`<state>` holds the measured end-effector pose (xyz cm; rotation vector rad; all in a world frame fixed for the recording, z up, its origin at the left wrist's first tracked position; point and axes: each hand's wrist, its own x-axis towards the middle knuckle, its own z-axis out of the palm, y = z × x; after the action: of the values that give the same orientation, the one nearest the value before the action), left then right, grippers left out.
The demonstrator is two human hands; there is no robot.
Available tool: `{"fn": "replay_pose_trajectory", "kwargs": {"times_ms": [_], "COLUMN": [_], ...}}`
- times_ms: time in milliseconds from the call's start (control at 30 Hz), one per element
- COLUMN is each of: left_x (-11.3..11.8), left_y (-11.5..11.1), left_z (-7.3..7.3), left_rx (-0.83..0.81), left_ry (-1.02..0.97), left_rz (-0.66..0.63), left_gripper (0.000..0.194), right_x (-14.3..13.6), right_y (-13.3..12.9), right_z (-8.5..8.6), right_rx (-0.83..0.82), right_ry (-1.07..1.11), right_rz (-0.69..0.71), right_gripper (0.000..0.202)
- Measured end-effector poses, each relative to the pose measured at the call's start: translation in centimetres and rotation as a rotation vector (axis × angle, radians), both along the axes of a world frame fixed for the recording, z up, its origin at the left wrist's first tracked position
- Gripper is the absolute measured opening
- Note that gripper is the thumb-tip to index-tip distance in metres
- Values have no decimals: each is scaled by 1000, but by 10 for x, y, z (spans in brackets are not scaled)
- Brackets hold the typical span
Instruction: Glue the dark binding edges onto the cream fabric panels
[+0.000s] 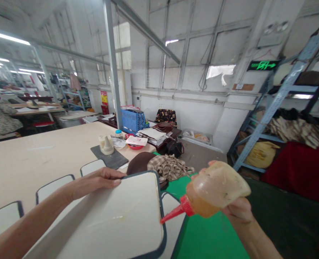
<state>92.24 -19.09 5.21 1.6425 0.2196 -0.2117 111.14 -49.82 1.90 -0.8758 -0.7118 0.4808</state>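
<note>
My left hand [105, 179] grips the far edge of a white panel with a dark blue border [127, 219], thumb on top and fingers beneath. My right hand [236, 208] is wrapped round a squeeze glue bottle [216, 189] holding amber liquid. The bottle is tipped sideways, and its red nozzle [172, 214] points left, its tip at the panel's right edge. A shiny line of glue runs along part of that edge, and a streak lies across the panel's middle. Beneath it, another bordered panel [172, 207] shows on the right.
More bordered panels [54, 187] lie on the pale table [54, 144] at left. A dark mat [116, 160] bears a cream object. Plaid fabric strips [170, 167], a blue crate [132, 120] and papers are beyond. A green surface [210, 237] lies below the bottle; a blue shelf rack [272, 104] stands right.
</note>
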Motion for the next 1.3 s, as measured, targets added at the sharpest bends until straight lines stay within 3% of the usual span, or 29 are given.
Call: {"fn": "replay_pose_trajectory", "kwargs": {"times_ms": [133,333,433,600,767,1100,1300], "left_x": [-1,-5,-7,-6,-3,2,2], "left_y": [1,9,19,33,25,9,1], "left_z": [0,-3,-14,-41,-49,-53,-56], "left_rx": [-3,-29,-31,-65,-200,-301,-367], "left_ry": [-12,-15,-29,-84,-85,-95,-122], "left_rz": [29,91,135,208,384,503,529], "left_gripper": [36,38,38,35,28,34,43], "right_x": [4,7,5,-3,-10,-15,-17], "right_y": [-1,-2,-4,-5,0,9,18], "right_z": [-4,-11,-14,-24,-37,-37,-40], "right_rx": [9,-22,6,49,76,100,128], "right_ry": [-35,-49,-44,21,-27,-52,-4], "right_rz": [34,-20,-52,-260,-383,-549,-536], "right_gripper": [61,68,66,67,64,59,59]}}
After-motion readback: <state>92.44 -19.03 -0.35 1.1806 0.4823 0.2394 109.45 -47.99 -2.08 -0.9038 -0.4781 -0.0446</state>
